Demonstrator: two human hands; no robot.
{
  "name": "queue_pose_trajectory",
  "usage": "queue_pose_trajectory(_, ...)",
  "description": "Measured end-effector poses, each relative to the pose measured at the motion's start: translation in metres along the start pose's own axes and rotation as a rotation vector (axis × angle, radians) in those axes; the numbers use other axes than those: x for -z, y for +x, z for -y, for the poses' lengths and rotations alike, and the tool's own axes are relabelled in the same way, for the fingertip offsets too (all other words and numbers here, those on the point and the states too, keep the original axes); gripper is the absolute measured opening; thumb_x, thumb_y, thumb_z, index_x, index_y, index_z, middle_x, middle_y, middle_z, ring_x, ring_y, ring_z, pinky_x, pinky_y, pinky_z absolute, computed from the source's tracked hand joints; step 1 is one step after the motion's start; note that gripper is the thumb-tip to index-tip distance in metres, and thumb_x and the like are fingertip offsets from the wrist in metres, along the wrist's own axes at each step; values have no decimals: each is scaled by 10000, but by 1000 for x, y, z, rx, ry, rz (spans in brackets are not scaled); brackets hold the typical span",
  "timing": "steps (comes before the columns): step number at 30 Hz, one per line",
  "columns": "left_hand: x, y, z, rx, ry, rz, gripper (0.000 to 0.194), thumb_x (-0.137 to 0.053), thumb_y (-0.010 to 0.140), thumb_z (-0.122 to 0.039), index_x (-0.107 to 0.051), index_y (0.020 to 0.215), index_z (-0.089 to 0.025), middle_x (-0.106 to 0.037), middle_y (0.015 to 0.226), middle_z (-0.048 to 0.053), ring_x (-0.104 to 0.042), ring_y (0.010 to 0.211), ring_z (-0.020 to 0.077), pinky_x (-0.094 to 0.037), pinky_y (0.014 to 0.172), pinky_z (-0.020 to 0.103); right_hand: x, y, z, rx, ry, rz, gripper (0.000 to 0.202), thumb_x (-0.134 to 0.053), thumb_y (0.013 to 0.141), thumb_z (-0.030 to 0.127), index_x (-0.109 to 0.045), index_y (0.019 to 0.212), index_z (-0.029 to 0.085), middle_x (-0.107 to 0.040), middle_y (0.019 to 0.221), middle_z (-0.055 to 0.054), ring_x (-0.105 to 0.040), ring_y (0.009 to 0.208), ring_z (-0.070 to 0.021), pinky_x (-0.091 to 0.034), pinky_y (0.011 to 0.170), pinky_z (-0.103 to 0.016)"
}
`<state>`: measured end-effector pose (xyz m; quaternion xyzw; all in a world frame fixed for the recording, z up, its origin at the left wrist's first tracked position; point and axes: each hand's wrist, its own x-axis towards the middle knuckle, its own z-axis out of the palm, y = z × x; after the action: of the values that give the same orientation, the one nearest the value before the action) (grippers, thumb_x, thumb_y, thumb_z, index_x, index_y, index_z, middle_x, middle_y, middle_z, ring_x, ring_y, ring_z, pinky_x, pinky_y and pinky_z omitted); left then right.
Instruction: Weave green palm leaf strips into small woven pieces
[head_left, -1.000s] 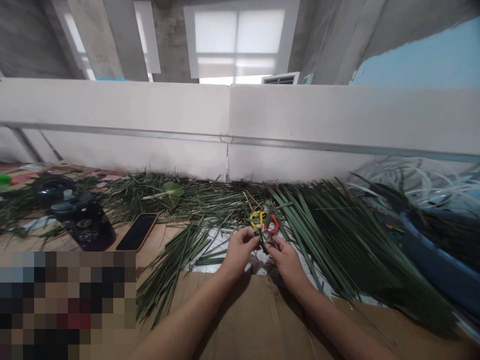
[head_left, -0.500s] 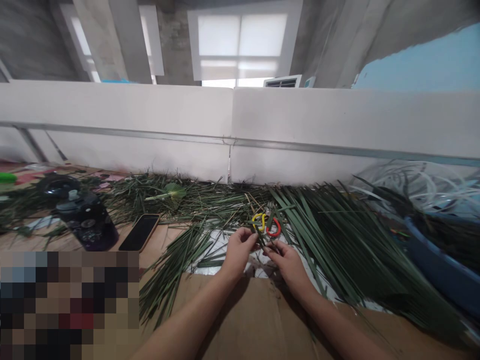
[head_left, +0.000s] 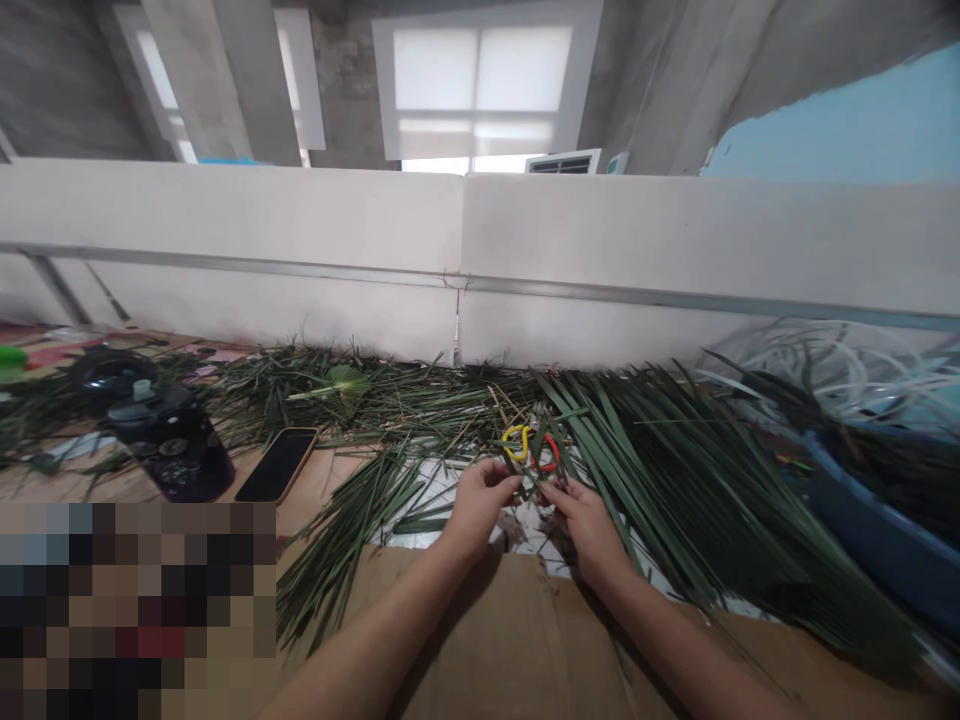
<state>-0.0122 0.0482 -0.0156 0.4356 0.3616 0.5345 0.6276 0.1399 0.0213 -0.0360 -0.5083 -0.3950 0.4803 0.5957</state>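
Observation:
Near the middle of the work surface, my left hand (head_left: 481, 502) pinches a piece of dark green leaf strip (head_left: 527, 488). My right hand (head_left: 589, 520) has its thumb and fingers closed on the same leaf piece, a short gap to the right. Just beyond my fingertips lie scissors with one yellow and one red handle (head_left: 545, 453). Long green leaves (head_left: 690, 500) are fanned out to the right of my right hand. A smaller bundle of narrow leaves (head_left: 337, 540) rests left of my left hand.
A dark bottle (head_left: 176, 445) and a phone (head_left: 277, 465) stand and lie at the left. Cardboard (head_left: 495, 620) is under my forearms. A blue tub (head_left: 877, 520) is at the right, near white strips (head_left: 840, 370). A white partition (head_left: 300, 220) runs behind.
My right hand has moved slightly right, and its fingertips are a little farther from my left hand's. The leaf piece between them has shifted.

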Motion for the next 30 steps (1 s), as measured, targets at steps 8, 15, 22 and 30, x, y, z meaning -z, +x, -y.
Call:
queue_pose_trajectory(8, 2, -2, 6, 14, 166, 124, 336, -823, 655, -445, -666, 730, -157, -587, 638, -15, -534, 588, 121, -441, 594, 254, 1, 5, 8, 145, -107, 8, 436, -888, 603, 568, -719, 801, 218, -706, 791, -22, -637, 792, -228, -485, 784, -348)
queue_pose_trajectory(15, 4, 2, 14, -41, 292, 182, 278, -745, 703, -431, -656, 697, -168, -592, 625, 0, -527, 586, 141, -427, 603, 274, -2, -1, 8, 139, -81, 69, 418, -876, 610, 563, -739, 792, 212, -720, 792, -35, -640, 808, -245, -480, 805, -360)
queue_pose_trajectory(22, 4, -7, 7, -253, 636, 115, 113, -641, 794, -249, -685, 700, -207, -643, 665, 14, -551, 677, 184, -375, 658, 276, 1, 0, 10, 204, -246, 32, 279, -792, 678, 478, -690, 714, 220, -659, 715, -9, -571, 741, -218, -445, 736, -332)
queue_pose_trajectory(30, 0, -12, 2, -288, 675, 77, 102, -639, 820, -226, -717, 753, -223, -689, 740, 23, -595, 732, 198, -387, 694, 279, 1, 2, 9, 183, -231, -1, 234, -754, 670, 438, -670, 695, 221, -634, 687, 0, -545, 710, -206, -421, 704, -325)
